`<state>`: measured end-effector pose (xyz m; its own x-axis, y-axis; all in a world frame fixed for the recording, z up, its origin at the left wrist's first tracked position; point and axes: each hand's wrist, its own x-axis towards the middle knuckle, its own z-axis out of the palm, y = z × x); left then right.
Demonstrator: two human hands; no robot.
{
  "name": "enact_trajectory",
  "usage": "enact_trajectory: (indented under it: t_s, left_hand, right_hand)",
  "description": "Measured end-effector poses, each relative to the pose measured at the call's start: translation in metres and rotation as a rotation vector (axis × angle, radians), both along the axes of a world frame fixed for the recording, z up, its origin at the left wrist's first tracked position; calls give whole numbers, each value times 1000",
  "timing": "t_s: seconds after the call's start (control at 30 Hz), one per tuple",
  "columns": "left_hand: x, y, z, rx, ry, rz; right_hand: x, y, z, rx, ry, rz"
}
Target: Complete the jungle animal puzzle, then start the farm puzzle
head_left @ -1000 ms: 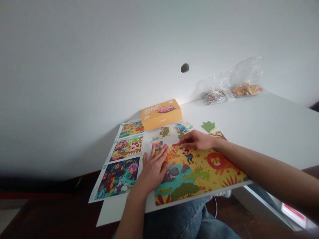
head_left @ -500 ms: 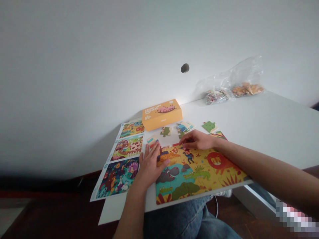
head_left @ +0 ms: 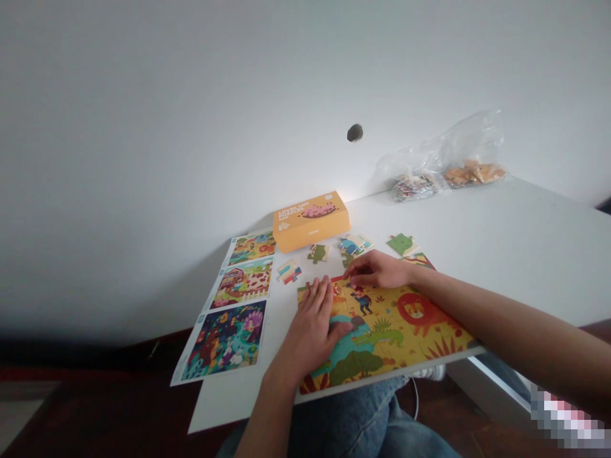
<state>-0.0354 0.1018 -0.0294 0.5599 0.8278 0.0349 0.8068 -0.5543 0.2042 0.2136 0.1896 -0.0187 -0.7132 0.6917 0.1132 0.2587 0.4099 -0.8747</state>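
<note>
A jigsaw puzzle with a lion, a crocodile and a man with a camera lies joined on the white table. My left hand rests flat over its left part, fingers stretched, thumb apart, covering the hippo and most of the leopard. At the far edge, my right hand has its fingers bent and pressed together on a red-bordered puzzle piece; its grip is partly hidden. Beyond the hands lie loose pieces: a blue and red one, a green one, a blue one and a spotted green one.
An orange puzzle box stands against the wall. Left of the puzzle, a printed picture sheet overhangs the table's left edge. Clear bags of pieces sit at the back right of the white table. My knees are under the front edge.
My left hand has moved right, from the puzzle's left edge onto its surface, uncovering the blue and red loose piece. My right hand stays almost where it was.
</note>
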Motion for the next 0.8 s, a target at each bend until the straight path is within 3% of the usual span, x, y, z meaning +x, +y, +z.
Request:
enact_trajectory:
  t_s: [0.3, 0.37, 0.5, 0.57, 0.7, 0.8]
  left_hand:
    - [-8, 2, -4, 25, 66, 62]
    - [-9, 4, -5, 21, 81, 106]
    - [-10, 6, -5, -2, 93, 177]
    - [-10, 7, -5, -5, 92, 190]
    - [-10, 6, -7, 25, 84, 187]
    - [-8, 6, -7, 44, 92, 189]
  right_hand:
    - [0, 0, 0, 62, -27, -62]
    - [2, 2, 1, 145, -35, -234]
    - [16, 13, -1, 351, -94, -756]
    - [24, 20, -3, 436, -184, -877]
    - [30, 28, -10, 466, -404, -867]
    - [24, 29, -14, 463, -500, -756]
